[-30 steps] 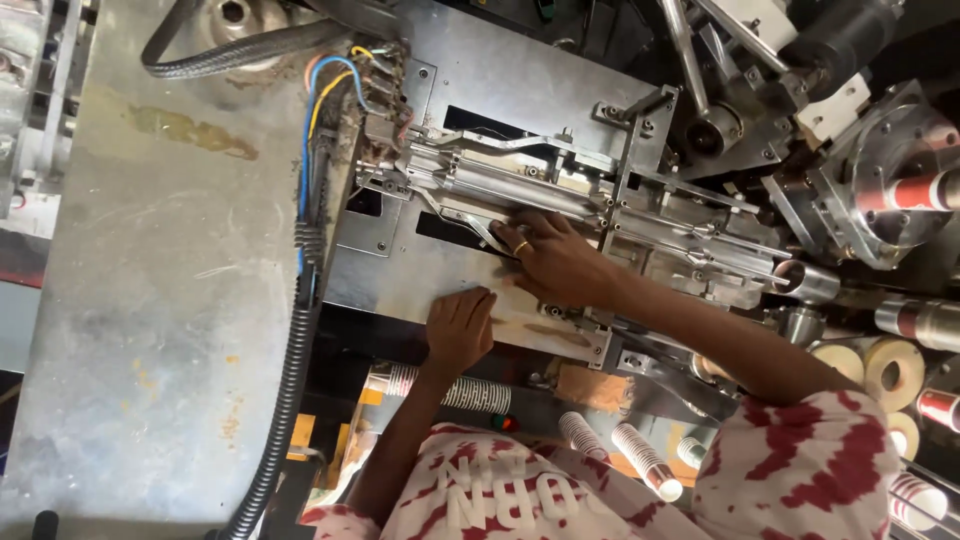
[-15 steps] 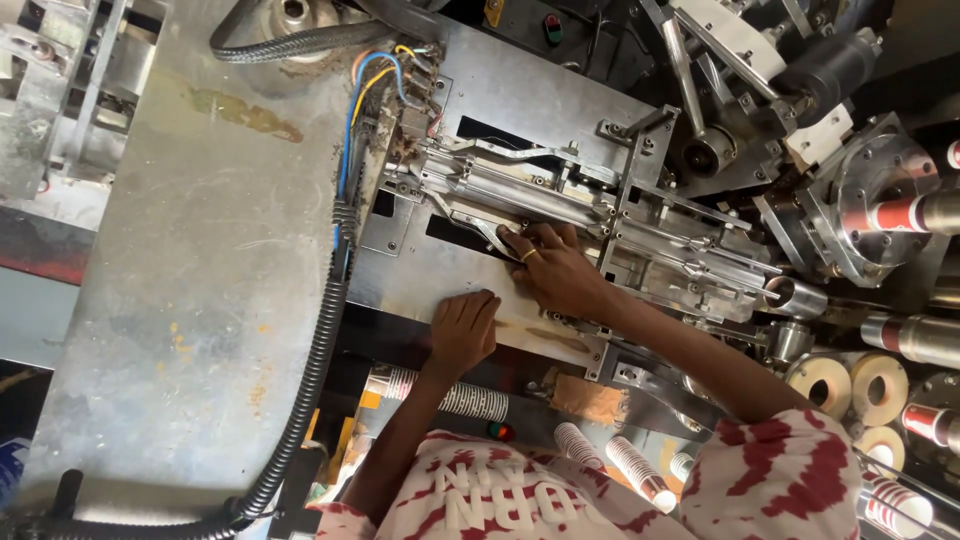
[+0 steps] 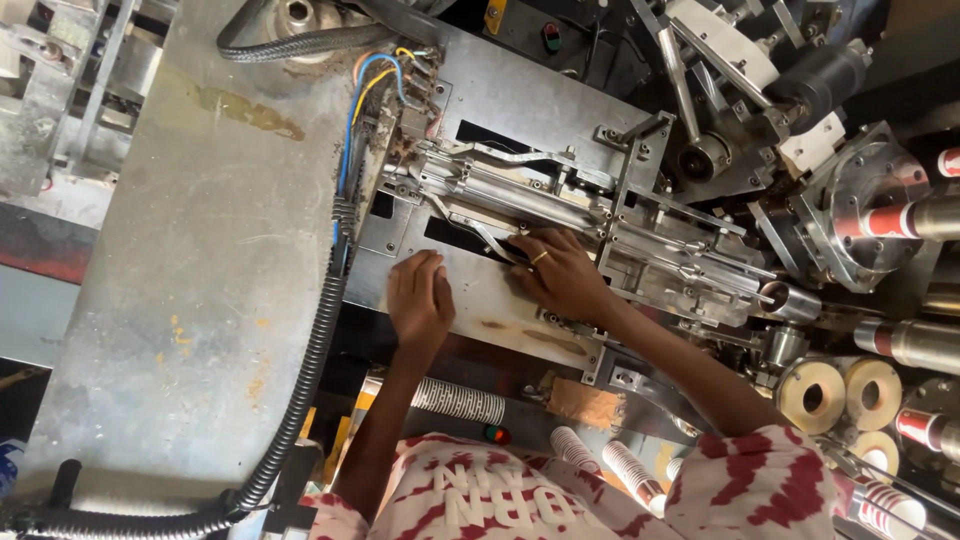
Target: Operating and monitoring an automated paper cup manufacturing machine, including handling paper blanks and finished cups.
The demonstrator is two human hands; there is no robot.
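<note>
Grey metal machine plate (image 3: 500,300) fills the middle. Left hand (image 3: 418,298) lies flat and released on it. Right hand (image 3: 560,275), at three o'clock, presses loose fingers into the dark slot (image 3: 470,238) beside the steel mechanism (image 3: 520,190).

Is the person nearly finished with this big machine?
Hard to say. Done: stacked paper cups lie below the machine. In hand: the left hand rests flat on the metal plate, and the right hand reaches its fingertips into a slot. Left: red-and-white cups sit on the machine's spindles.
</note>
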